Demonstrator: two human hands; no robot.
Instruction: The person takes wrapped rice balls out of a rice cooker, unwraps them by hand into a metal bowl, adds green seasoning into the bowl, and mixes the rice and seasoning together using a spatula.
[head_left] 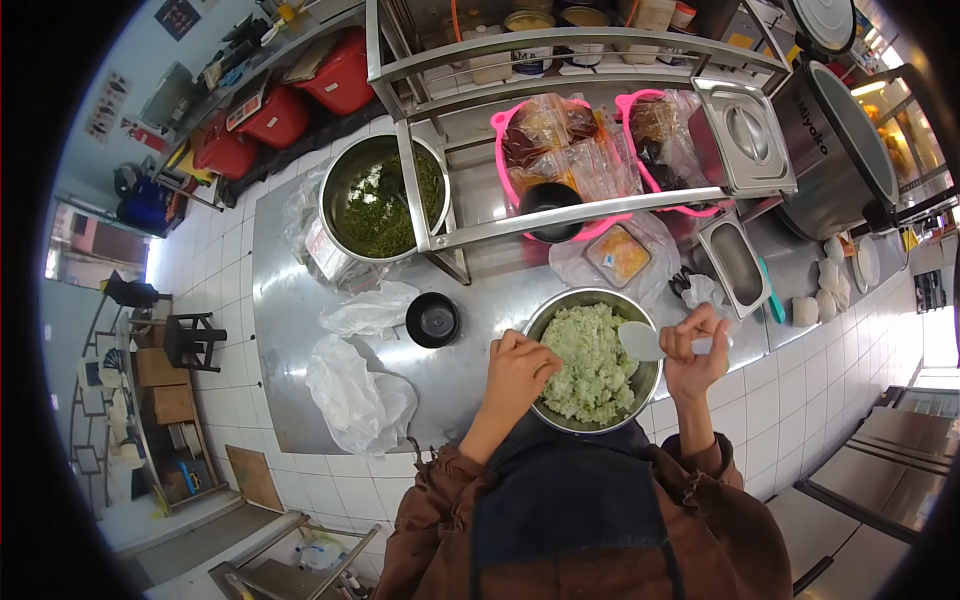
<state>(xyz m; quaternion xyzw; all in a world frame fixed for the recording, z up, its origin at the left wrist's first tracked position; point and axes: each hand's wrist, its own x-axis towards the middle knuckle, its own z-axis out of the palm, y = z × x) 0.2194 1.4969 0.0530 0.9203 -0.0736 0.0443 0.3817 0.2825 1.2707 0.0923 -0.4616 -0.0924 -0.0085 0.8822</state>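
A steel mixing bowl [649, 382] stands at the table's near edge, close against my apron. Inside it lies a pale green, crumbly, rice-like mass [588, 378]. My right hand [694, 358] is closed around the handle of a white rice paddle [643, 341], whose blade rests on the food at the bowl's right side. Over the left rim is my left hand [522, 368], its fingers curled and pressed together; whether anything is between them is hidden. A small black bowl [433, 320] sits to the left of that hand.
A larger steel bowl of chopped greens [385, 215] stands back left. White plastic bags [358, 395] lie at left. Behind, a metal rack [590, 214] overhangs the table, holding pink baskets [507, 165]. A rectangular steel pan [735, 262] and large Miyako pot [825, 150] are at right.
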